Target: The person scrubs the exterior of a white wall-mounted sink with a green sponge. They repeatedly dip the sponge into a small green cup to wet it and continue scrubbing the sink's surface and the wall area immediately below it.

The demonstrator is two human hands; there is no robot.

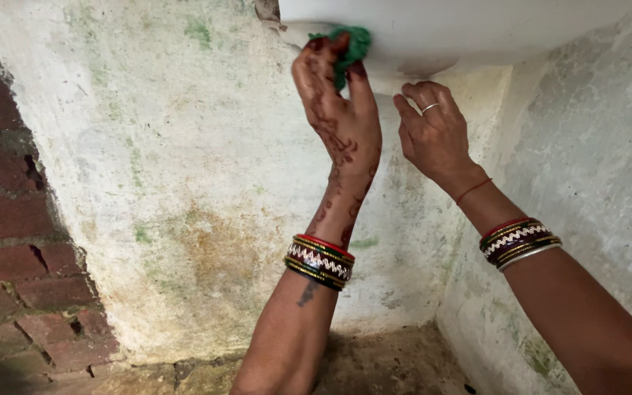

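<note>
Single head view, close, angled up beneath a white basin (462,33); facing a stained wall corner (433,219)

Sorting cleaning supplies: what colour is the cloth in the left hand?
Green, seen in the head view: cloth in left hand.

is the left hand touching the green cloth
Touching: the head view shows the left hand with its fingertips pressing the green cloth against the white basin.
</note>
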